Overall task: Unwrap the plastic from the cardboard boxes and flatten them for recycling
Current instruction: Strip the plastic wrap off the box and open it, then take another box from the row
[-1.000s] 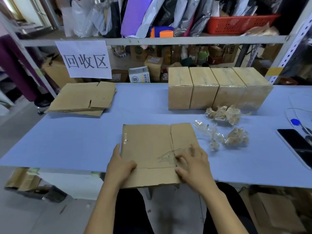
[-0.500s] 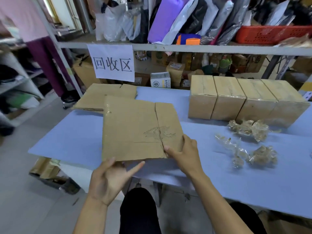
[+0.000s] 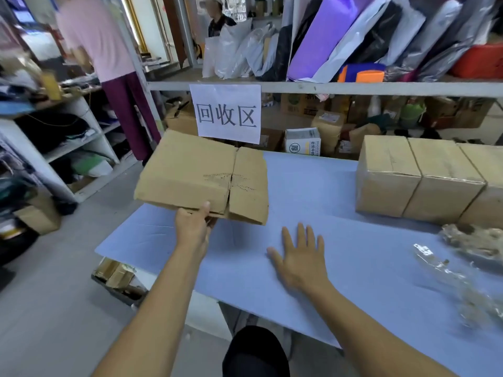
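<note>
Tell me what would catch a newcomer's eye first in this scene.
Probably the flattened cardboard box, held up over the far left end of the blue table by the left hand gripping its near edge. Just behind it a white paper sign with large black characters hangs from the shelf rail. The right hand hovers open over the table, with wrapped boxes lined up at the right.

The flattened brown cardboard box (image 3: 201, 176) is now off the near table edge and held out at the far left, pinched by the left hand (image 3: 192, 229) alone. The right hand (image 3: 299, 258) has let go and now lies spread, fingers straight, over the blue table (image 3: 313, 186)
</note>
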